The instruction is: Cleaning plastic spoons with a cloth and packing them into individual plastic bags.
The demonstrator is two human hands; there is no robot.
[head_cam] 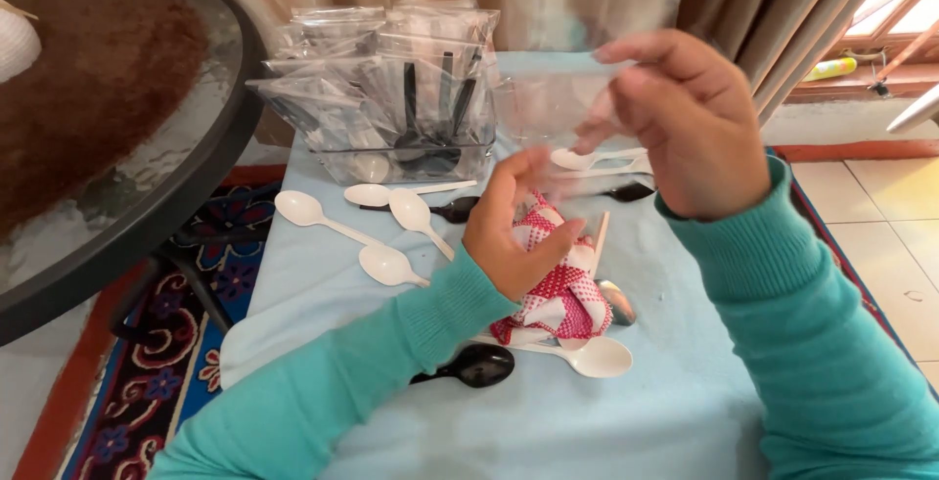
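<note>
Facing clear packets [391,79] behind hands

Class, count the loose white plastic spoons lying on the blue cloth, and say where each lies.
6 visible: three left of the left hand at; one behind them; one near the right hand at; one below the red-and-white napkin at. Hands may hide others.

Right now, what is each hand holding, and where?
Right hand pinches a clear plastic bag at its lower edge. Left hand grips the red-and-white napkin at its top.
</note>
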